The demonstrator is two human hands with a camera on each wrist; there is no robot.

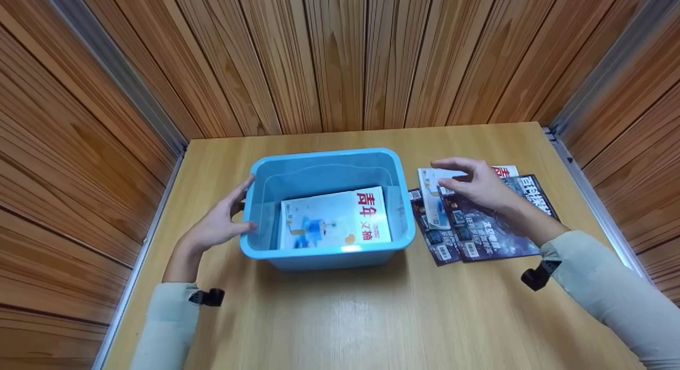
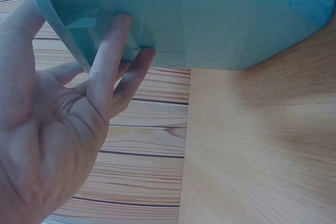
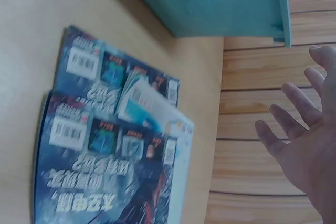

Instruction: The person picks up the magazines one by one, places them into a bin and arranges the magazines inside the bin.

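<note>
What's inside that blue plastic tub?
A white magazine with red characters lies face up in the blue tub, leaning on its right wall. Whether anything lies beneath it is hidden.

Storage bin (image 1: 325, 170): light blue plastic, uniform colour, slightly translucent walls; magazine in the bin (image 1: 336, 219): white cover with large red characters at upper right, a pale blue illustration at centre and a small orange-red mark near the lower edge; top magazine of the pile (image 1: 491, 221): dark navy to black cover, white block characters, small white barcode labels along one edge; magazine beneath it (image 1: 433, 237): matching dark cover; light magazine in the pile (image 1: 433, 192): white and pale blue; table (image 1: 372, 317): light yellow-brown wood grain; walls (image 1: 340, 56): reddish-brown wooden slats; sleeves (image 1: 605, 285): pale grey-green.
</note>
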